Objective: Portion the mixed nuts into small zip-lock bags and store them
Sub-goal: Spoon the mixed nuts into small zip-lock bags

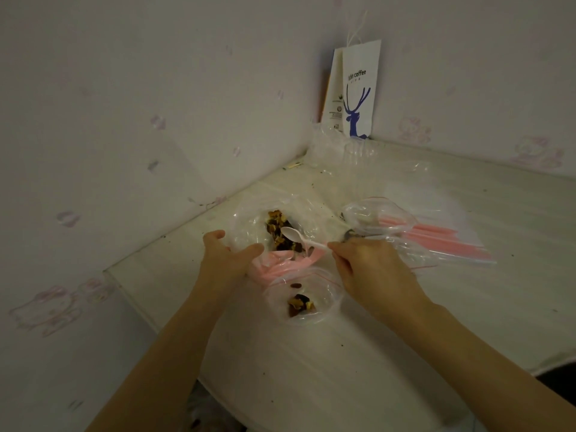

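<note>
One white table (pixel 405 322) in a wallpapered corner, one paper bag (pixel 358 95) standing far, one big clear bag (pixel 249 219) of mixed nuts (pixel 280 232) mid-table, left hand (pixel 224 257) gripping its near rim, right hand (pixel 371 269) pinching one spoon (pixel 296 236) above those nuts, one small zip-lock bag (pixel 324 307) nearer holding a few, empty bags (pixel 442 241) piled right.

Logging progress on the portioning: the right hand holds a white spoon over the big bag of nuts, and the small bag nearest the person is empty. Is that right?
Not quite. The head view shows the small bag already holds a little heap of nuts. The rest stands: the right hand holds the white spoon over the big bag.
</note>
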